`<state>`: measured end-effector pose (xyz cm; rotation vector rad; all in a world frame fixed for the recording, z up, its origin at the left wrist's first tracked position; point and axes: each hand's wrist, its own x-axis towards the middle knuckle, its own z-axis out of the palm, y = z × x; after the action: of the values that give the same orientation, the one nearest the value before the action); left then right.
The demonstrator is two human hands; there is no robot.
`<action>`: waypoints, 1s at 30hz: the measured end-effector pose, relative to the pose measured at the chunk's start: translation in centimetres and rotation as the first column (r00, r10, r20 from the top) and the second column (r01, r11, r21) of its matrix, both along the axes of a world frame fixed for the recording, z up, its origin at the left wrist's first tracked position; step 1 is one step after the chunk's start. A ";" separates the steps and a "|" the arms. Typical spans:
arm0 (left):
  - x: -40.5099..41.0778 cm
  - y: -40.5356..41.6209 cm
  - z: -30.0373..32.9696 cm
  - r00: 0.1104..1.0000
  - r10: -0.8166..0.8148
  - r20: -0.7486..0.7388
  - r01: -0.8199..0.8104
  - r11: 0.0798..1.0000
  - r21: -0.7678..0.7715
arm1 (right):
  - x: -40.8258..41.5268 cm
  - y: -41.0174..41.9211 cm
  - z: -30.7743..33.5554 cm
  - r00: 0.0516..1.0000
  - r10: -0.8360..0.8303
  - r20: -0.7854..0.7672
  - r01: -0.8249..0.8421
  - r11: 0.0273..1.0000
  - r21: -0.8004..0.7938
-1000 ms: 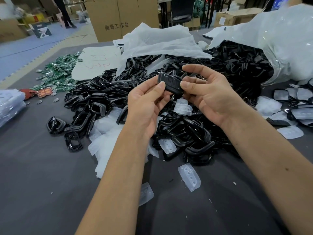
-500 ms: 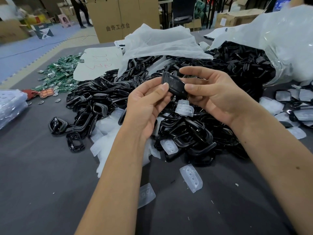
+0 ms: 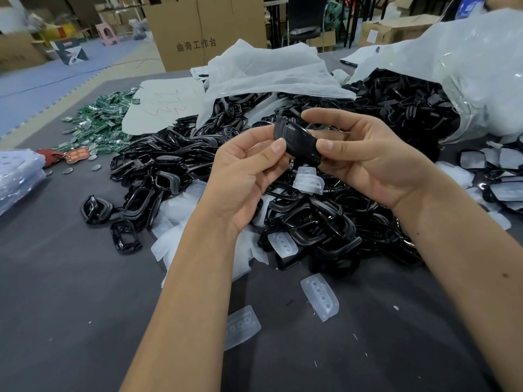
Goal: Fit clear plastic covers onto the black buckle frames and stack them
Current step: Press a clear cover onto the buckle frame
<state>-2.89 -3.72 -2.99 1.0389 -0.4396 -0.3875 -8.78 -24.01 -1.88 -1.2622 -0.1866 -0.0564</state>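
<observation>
While a pile of green circuit boards (image 3: 99, 123) lies at the upper left of the frame, the heap of black frames (image 3: 175, 165) covers the middle of the grey tabletop (image 3: 70, 306). Above this heap, at the centre, the left hand (image 3: 243, 176) and the right hand (image 3: 368, 159) hold one black buckle frame (image 3: 297, 140) between them; the fingers of both hands pinch its ends. Loose clear covers (image 3: 319, 297) lie at the lower centre, and a white plastic bag (image 3: 467, 66) is at the upper right.
</observation>
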 end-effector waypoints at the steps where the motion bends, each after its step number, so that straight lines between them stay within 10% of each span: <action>1: 0.0 0.1 0.1 1.000 -0.012 0.008 0.012 1.000 -0.004 | -0.1 -0.1 0.1 1.000 0.009 0.015 -0.009 1.000 -0.014; 8: -0.3 -0.7 0.0 0.993 0.117 0.001 -0.117 0.987 0.109 | 0.0 0.2 0.4 0.959 -0.211 0.188 0.256 0.930 -0.264; 16: 0.0 -0.5 0.7 0.950 0.204 -0.237 -0.157 0.967 0.202 | 0.0 1.4 0.1 0.763 -0.225 0.605 0.634 0.444 -0.633; 24: 0.0 -0.4 0.0 0.968 0.208 -0.143 -0.150 0.930 0.335 | -0.5 2.3 0.3 0.737 -0.164 0.656 0.655 0.412 -0.633; 30: 0.0 -0.4 -0.2 0.962 0.268 -0.048 -0.239 0.917 0.318 | 0.1 2.3 0.1 0.668 -0.439 0.600 0.743 0.434 -0.509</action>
<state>-2.92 -4.17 -3.16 1.3614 -0.1580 -0.2735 -8.72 -21.70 -1.83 -2.0884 -0.0664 -0.9824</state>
